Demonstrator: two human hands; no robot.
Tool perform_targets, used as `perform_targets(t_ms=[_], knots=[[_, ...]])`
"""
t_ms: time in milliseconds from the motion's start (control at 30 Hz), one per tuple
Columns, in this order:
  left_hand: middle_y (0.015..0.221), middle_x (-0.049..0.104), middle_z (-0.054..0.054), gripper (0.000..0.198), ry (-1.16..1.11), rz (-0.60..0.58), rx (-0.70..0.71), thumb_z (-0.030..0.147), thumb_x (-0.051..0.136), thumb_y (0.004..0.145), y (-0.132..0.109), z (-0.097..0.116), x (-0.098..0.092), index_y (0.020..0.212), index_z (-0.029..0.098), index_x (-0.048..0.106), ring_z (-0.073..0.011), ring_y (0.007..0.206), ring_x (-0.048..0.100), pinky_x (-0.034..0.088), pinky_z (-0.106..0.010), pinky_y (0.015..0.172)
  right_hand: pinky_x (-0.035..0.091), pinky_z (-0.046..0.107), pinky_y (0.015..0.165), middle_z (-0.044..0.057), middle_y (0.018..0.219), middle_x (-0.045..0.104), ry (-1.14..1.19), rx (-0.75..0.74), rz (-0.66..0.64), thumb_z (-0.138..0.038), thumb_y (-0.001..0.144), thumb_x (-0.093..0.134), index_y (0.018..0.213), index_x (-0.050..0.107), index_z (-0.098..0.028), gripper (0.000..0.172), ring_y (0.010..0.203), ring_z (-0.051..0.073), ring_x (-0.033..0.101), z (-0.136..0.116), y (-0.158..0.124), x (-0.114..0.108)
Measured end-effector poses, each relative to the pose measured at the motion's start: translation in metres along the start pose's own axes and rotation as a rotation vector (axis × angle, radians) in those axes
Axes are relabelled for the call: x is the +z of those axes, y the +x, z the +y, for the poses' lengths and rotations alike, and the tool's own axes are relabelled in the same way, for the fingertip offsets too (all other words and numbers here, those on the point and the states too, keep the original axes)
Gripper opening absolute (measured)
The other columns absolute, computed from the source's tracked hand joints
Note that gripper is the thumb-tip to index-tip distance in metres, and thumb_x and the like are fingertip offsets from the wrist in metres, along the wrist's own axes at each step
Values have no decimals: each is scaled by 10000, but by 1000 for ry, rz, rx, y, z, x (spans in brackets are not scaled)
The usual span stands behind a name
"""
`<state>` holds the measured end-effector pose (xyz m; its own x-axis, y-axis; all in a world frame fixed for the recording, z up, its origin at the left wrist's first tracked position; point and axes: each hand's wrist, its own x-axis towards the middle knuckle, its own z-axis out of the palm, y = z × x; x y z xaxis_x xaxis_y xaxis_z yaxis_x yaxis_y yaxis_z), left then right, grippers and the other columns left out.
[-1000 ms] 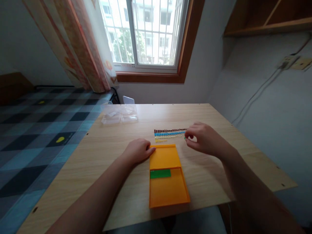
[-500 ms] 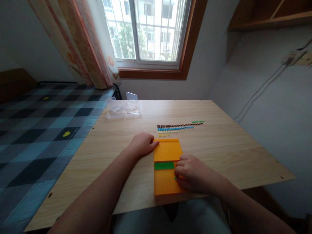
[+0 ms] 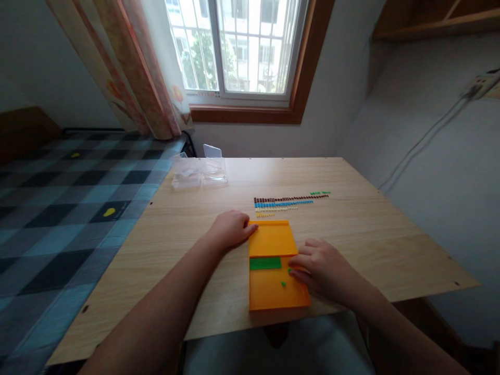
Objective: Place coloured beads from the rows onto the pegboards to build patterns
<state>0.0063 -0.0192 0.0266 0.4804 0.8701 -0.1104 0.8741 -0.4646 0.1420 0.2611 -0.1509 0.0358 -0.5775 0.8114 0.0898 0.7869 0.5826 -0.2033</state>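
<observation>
Case (image 3: 266, 294) holds green strip (image 3: 265, 263) and loose piece (image 3: 283, 284); right hand (image 3: 318, 263) pinches another piece (image 3: 289, 270), left hand (image 3: 230, 229) grip unclear; rows (image 3: 275, 204) remain outside.

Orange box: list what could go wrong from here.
The orange box sits close to the near edge of the table, so a pull might tip it off. One small green piece lies loose inside; the right hand could knock it. The yellow row is just beyond the box, so a push might disturb it.
</observation>
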Motion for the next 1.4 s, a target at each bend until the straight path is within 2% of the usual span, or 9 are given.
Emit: perform_targets(t_ms=[167, 333, 567, 833, 1133, 1267, 1400], knots=[[836, 744, -96, 449, 18, 10, 6, 560, 478, 928, 0, 0, 1, 760, 213, 709, -251, 764, 654, 348, -337, 591, 365, 320, 742, 18, 801, 705, 16, -20, 8, -144, 926, 646, 767, 725, -214, 191, 770, 175, 568, -2, -8, 1], [845, 748, -97, 441, 13, 12, 8, 551, 487, 929, -1, 1, 0, 776, 212, 722, -243, 771, 655, 381, -330, 627, 364, 318, 740, 22, 803, 705, 21, 2, -10, -167, 942, 633, 759, 725, -213, 210, 779, 176, 570, -6, -3, 4], [852, 750, -100, 444, 21, 15, 9, 546, 479, 932, -1, 2, 0, 796, 209, 733, -247, 774, 659, 394, -333, 623, 386, 306, 737, 31, 829, 700, 43, 45, 23, -198, 968, 621, 862, 766, -226, 181, 790, 175, 587, -2, 8, 8], [877, 750, -110, 457, 26, 2, 3, 560, 470, 934, 0, 1, 1, 817, 208, 737, -257, 814, 668, 412, -330, 640, 427, 278, 722, 58, 860, 714, 133, 78, 59, -253, 1029, 526, 905, 784, -216, 288, 802, 173, 635, -1, 3, 19], [891, 756, -116, 448, 31, 22, 8, 540, 467, 932, -2, 3, 1, 810, 206, 739, -264, 823, 673, 422, -346, 649, 427, 269, 709, 29, 874, 740, 207, 193, -7, -232, 1014, 549, 903, 764, -216, 242, 790, 164, 667, -8, 8, 14], [890, 758, -114, 435, 33, 14, 3, 527, 469, 933, -3, 4, -1, 820, 209, 745, -268, 832, 677, 436, -352, 661, 440, 275, 731, 35, 884, 742, 196, 217, 3, -230, 1015, 547, 892, 759, -209, 247, 806, 171, 671, -11, 9, 15], [903, 760, -109, 418, 28, 12, -5, 525, 486, 928, -3, 5, -2, 819, 210, 737, -267, 846, 682, 437, -350, 655, 463, 279, 767, 43, 921, 753, 209, 201, 31, -231, 1018, 531, 962, 772, -216, 248, 844, 179, 682, -10, 5, 21]])
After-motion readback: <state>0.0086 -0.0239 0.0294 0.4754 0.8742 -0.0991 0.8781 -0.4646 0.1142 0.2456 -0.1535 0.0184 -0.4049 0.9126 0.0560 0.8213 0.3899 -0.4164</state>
